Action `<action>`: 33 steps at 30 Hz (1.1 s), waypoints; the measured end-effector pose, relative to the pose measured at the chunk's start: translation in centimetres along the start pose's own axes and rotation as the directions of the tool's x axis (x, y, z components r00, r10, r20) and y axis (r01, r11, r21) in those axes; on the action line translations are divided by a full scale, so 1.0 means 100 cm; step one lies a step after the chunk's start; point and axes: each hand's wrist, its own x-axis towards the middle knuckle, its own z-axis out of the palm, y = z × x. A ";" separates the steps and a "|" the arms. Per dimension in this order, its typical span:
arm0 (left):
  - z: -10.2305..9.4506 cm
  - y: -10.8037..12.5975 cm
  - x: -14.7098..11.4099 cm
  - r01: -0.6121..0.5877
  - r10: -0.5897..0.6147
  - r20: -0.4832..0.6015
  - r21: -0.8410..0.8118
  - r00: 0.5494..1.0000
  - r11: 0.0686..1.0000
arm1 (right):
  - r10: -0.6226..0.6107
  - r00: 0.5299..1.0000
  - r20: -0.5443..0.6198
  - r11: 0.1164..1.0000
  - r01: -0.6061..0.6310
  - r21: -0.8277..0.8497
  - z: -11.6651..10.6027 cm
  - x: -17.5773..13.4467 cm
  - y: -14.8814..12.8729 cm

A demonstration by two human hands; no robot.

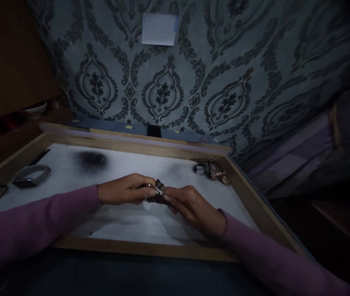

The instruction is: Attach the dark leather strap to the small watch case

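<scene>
Above the white-lined wooden tray, my left hand [132,189] is closed around the shiny, round-edged case of what looks like a wristwatch [159,186]. A dark, glossy strap piece sticks up between my hands. My right hand [190,205] pinches this strap end between thumb and fingers, close to the left thumb. Fingers cover most of the watch, so its dial is hidden. Both hands meet near the middle of the tray.
A wooden-rimmed tray [144,246] lies in front of me. Inside are a grey watch with a looped band [31,176] at left and a heap of watches [212,170] at the far right corner. Behind it, a white paper [159,29] hangs on the patterned wall [162,90].
</scene>
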 end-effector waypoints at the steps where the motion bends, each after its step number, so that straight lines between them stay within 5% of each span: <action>1: 0.000 -0.001 0.001 0.011 -0.011 0.005 -0.031 1.000 0.999 | -0.012 1.000 -0.017 1.000 0.012 -0.012 0.001 0.000 0.000; 16: 0.002 -0.009 0.004 -0.008 0.049 0.101 -0.376 0.994 0.927 | -0.136 0.986 -0.100 0.987 0.126 -0.104 0.001 -0.002 -0.004; 27: -0.002 -0.008 0.004 0.035 -0.002 0.100 -0.327 0.995 0.944 | -0.017 0.998 -0.056 0.996 0.022 0.086 0.001 -0.001 -0.005; 33: -0.004 -0.002 0.003 0.047 -0.014 0.121 -0.275 0.993 0.960 | -0.060 0.995 -0.074 0.995 0.065 0.071 0.000 0.000 -0.008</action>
